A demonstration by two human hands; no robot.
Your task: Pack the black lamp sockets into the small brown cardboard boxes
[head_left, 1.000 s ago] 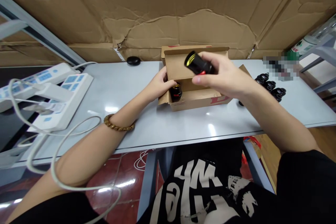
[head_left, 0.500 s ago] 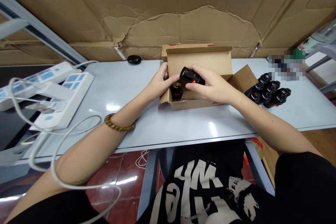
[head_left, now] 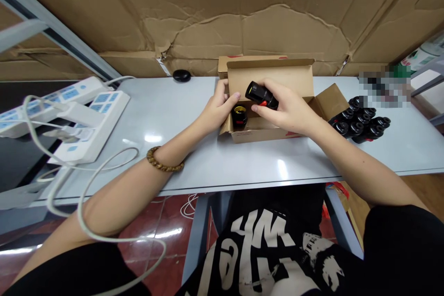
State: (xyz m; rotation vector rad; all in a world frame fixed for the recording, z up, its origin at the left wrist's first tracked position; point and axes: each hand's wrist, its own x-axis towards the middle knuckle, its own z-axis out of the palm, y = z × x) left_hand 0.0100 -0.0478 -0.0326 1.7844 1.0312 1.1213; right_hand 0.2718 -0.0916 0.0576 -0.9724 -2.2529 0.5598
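Observation:
A black flashlight (head_left: 257,93) with a red button is gripped in my right hand (head_left: 286,107), tilted above an open cardboard box (head_left: 267,137). Its lens end points up and left, showing a yellow inside. At the box's left end, my left hand (head_left: 219,105) holds the edge, thumb on the inner side and fingers partly hidden behind the cardboard. Just below that thumb, another black flashlight (head_left: 239,116) stands in the box with its yellow-rimmed end up. To the right of the box, several black flashlights (head_left: 362,120) stand grouped on the table (head_left: 187,148).
A second carton (head_left: 222,68) sits behind the open box. At the back lies a black oval object (head_left: 181,75). White power strips (head_left: 90,129) and a looping cable (head_left: 81,212) occupy the left side. A bottle (head_left: 421,58) is at the far right, before a cardboard wall (head_left: 208,9).
My right hand has lifted the flashlight slightly away from my left thumb. The view has shifted a little, so the box and the table appear further right.

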